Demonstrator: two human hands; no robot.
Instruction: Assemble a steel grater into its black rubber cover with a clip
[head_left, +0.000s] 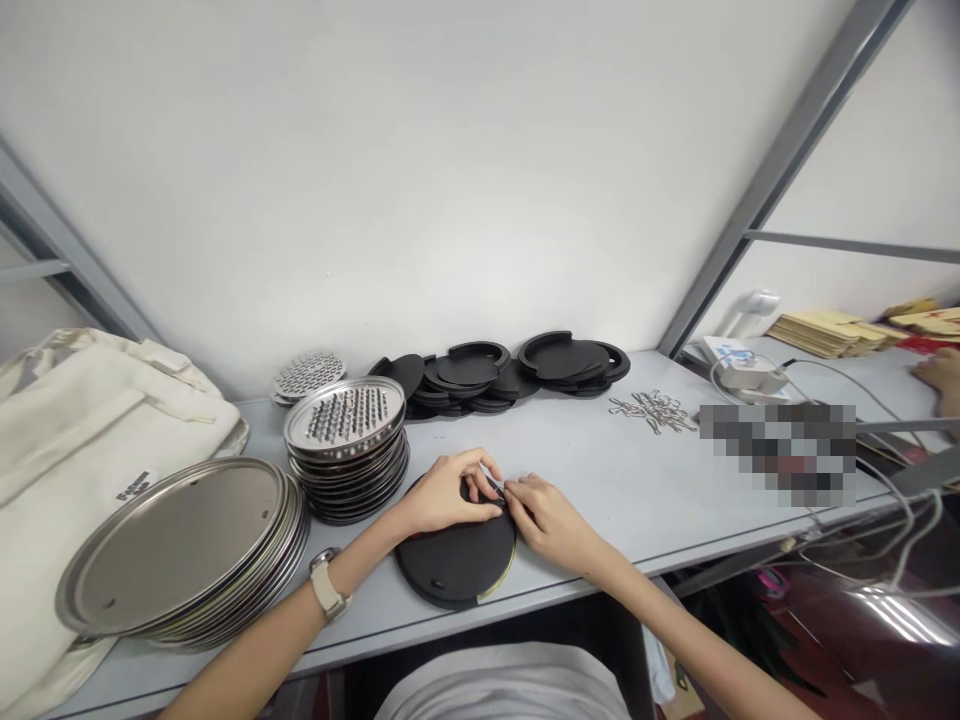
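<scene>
A black round disc [457,575] with a yellow line along its right edge lies on the grey table in front of me. My left hand [454,492] rests over its upper part, fingers curled and thumb and fingertips closed at its upper right rim. From the right, my right hand [551,520] meets it there, thumb and forefinger pinched together. Something small and shiny shows between the fingertips, too small to name. To the left of the disc stands a stack of metal grater discs [346,420]. Several small metal clips [654,410] lie heaped to the right.
Black rings and discs [472,368] are piled against the wall. Large oval metal plates [180,545] are stacked at left beside a cream bag [82,420]. A white box with cables [739,362] sits at right, near wooden pieces [821,332]. Another person's hand [941,375] shows at the far right.
</scene>
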